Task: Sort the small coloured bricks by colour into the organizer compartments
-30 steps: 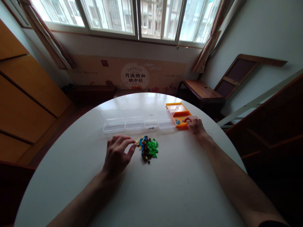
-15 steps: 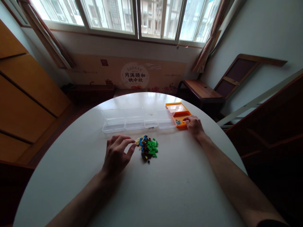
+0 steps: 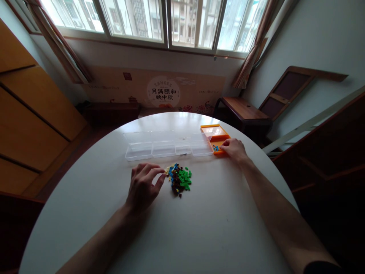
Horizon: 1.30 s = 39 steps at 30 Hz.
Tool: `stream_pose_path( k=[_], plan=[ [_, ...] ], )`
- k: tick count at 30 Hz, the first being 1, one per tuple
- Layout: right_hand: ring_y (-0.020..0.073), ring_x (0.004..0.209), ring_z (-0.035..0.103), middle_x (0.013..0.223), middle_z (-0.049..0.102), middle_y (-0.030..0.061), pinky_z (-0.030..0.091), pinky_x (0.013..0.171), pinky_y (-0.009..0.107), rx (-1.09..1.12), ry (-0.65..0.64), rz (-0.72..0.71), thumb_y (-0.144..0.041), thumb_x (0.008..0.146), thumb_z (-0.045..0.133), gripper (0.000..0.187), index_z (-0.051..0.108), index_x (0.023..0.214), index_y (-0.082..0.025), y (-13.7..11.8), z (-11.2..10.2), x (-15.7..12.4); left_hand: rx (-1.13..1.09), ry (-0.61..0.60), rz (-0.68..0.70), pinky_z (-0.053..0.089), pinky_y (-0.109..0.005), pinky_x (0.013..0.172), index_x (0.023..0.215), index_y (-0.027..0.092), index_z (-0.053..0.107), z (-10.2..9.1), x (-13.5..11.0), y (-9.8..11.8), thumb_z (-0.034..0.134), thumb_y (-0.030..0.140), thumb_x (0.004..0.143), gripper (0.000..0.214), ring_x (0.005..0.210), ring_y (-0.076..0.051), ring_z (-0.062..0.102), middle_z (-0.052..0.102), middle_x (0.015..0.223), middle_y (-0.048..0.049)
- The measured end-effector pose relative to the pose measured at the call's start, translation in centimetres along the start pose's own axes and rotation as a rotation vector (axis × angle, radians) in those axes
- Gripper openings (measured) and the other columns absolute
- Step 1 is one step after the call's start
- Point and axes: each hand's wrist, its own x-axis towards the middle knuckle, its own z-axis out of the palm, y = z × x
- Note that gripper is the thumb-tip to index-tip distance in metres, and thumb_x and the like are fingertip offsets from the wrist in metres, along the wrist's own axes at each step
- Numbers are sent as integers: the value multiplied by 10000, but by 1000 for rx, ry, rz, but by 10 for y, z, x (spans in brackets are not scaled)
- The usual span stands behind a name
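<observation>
A small heap of tiny building bricks (image 3: 180, 178), green, blue, brown and cream, lies in the middle of the round white table (image 3: 199, 236). My left hand (image 3: 144, 185) rests just left of the heap, fingers curled, thumb and forefinger pinched at a cream brick on its edge. My right hand (image 3: 234, 148) lies at the near right corner of an orange tray (image 3: 214, 132), fingertips closed over its rim beside a few blue bricks (image 3: 215, 147) inside.
A clear plastic box with several compartments (image 3: 168, 145) stretches across the table behind the heap, touching the orange tray. A dark wooden side table (image 3: 242, 108) and a chair stand beyond the table's right edge; wooden cabinets line the left wall.
Almost nothing: my right hand's fingers shifted slightly at the orange tray's corner. My left hand stays by the heap.
</observation>
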Motion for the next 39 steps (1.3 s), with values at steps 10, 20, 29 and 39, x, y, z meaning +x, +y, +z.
stream_pose_path(
  k=[10, 20, 29, 39],
  plan=[
    [182, 763, 636, 798, 723, 49, 465, 763, 309, 73, -18, -74, -231, 752, 634, 97, 724, 741, -197, -9, 4, 3, -11, 14, 5, 395, -388, 843, 819, 211, 673, -2, -1, -5, 598, 242, 857, 89, 908, -221, 585, 690, 872, -35],
    [172, 763, 641, 826, 701, 54, 509, 738, 304, 756, -65, -276, -350, 774, 603, 220, 668, 857, -157, -51, 16, -16, -8, -1, -3, 394, -393, 858, 834, 206, 674, -4, -4, -5, 588, 246, 868, 101, 919, -219, 579, 691, 883, -40],
    [164, 763, 634, 845, 693, 49, 512, 718, 297, 923, 17, -217, -350, 766, 613, 230, 664, 894, -166, -55, 9, -39, 7, -30, -38, 387, -405, 879, 869, 220, 676, -3, -9, -9, 572, 225, 860, 104, 951, -232, 576, 687, 912, -42],
    [142, 643, 554, 780, 667, 34, 464, 608, 269, 877, -4, -266, -313, 801, 591, 164, 659, 870, -181, -78, 16, -92, 38, -176, -88, 378, -441, 909, 952, 236, 686, 5, -12, -14, 565, 237, 843, 163, 1035, -266, 541, 666, 1030, -63]
  ],
)
